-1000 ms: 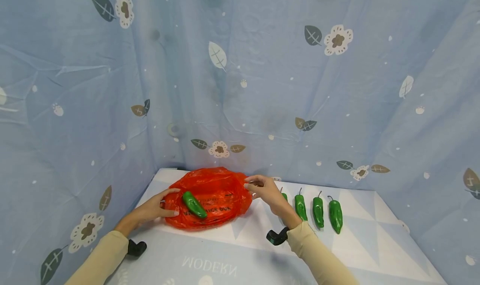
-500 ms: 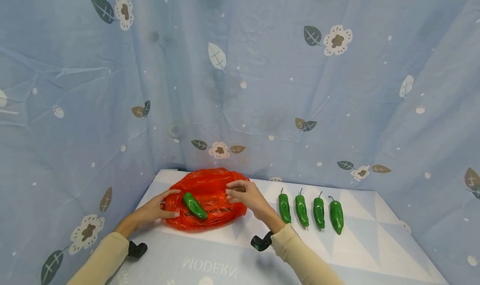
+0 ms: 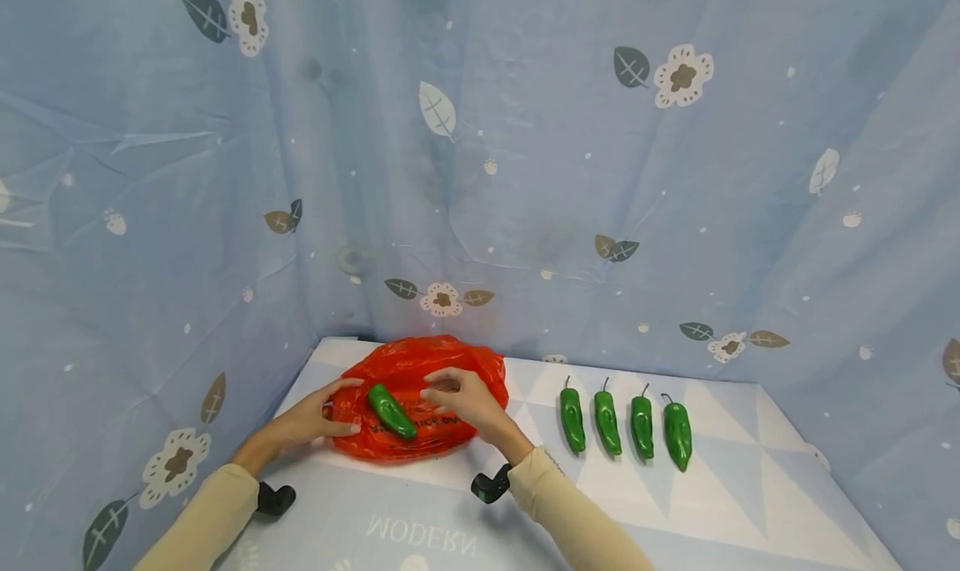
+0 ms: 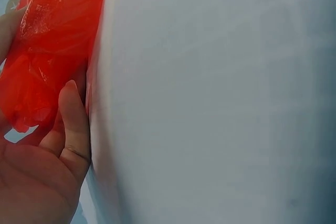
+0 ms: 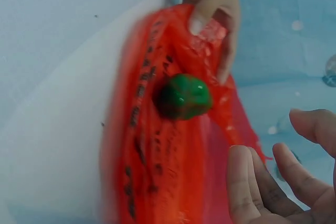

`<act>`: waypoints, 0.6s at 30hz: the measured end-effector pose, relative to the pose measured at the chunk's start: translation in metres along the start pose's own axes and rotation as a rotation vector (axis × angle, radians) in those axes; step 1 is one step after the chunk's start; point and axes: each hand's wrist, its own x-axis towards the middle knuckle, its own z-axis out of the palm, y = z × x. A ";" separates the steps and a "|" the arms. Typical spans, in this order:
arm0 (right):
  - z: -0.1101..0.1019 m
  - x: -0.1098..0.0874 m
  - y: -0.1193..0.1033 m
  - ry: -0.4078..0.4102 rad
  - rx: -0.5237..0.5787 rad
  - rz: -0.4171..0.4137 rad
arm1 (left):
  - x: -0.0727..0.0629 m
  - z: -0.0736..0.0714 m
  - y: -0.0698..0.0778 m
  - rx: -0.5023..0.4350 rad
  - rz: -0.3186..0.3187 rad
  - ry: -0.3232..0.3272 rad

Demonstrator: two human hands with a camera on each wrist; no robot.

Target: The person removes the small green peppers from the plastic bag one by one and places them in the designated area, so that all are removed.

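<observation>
A red plastic bag (image 3: 420,358) with black print lies spread at the back left of the table. On its red plastic rests a green pepper (image 3: 392,411); whether it is inside the bag I cannot tell. My left hand (image 3: 307,421) grips the bag's left edge, its thumb and fingers on either side of the plastic in the right wrist view. Over the middle of the bag is my right hand (image 3: 468,400), fingers loosely bent and apart, holding nothing. In the right wrist view the pepper (image 5: 184,97) is seen end-on and blurred, beyond the right fingertips.
Several green peppers stand in a row to the right of the bag, stems toward the back, the outermost pepper (image 3: 677,436) at the right. The table (image 3: 750,504) has a white and pale blue cover. Blue patterned curtains (image 3: 555,179) enclose the back and sides.
My right hand has left the bag's right edge and moved left over its middle. The row of peppers now shows fully. My left hand and the pepper on the bag have stayed put.
</observation>
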 end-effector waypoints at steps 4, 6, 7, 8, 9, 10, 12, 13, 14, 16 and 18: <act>0.011 0.007 0.007 -0.002 -0.021 0.030 | 0.002 0.001 0.000 -0.014 -0.007 -0.001; 0.017 0.011 0.009 0.005 -0.038 0.038 | 0.003 0.000 0.001 0.000 -0.001 -0.002; 0.020 0.012 0.009 0.011 -0.051 0.041 | 0.003 0.000 0.001 0.004 0.001 -0.002; 0.023 0.014 0.010 0.014 -0.058 0.044 | 0.003 0.000 0.002 -0.002 -0.006 0.004; 0.026 0.016 0.011 0.018 -0.067 0.047 | 0.003 0.000 0.002 -0.001 -0.009 0.004; 0.029 0.017 0.012 0.022 -0.073 0.050 | 0.002 0.000 0.003 -0.002 -0.008 0.003; 0.035 0.020 0.014 0.031 -0.082 0.058 | 0.001 0.000 0.002 -0.002 -0.007 -0.002; 0.038 0.021 0.015 0.038 -0.090 0.062 | 0.000 0.000 0.002 -0.005 -0.007 -0.005; 0.040 0.022 0.016 0.042 -0.089 0.069 | 0.000 0.000 0.002 -0.007 -0.009 -0.006; 0.045 0.024 0.017 0.052 -0.090 0.077 | 0.000 0.001 0.002 -0.006 -0.005 -0.010; 0.049 0.025 0.018 0.055 -0.086 0.084 | 0.000 0.001 0.001 -0.009 -0.002 -0.011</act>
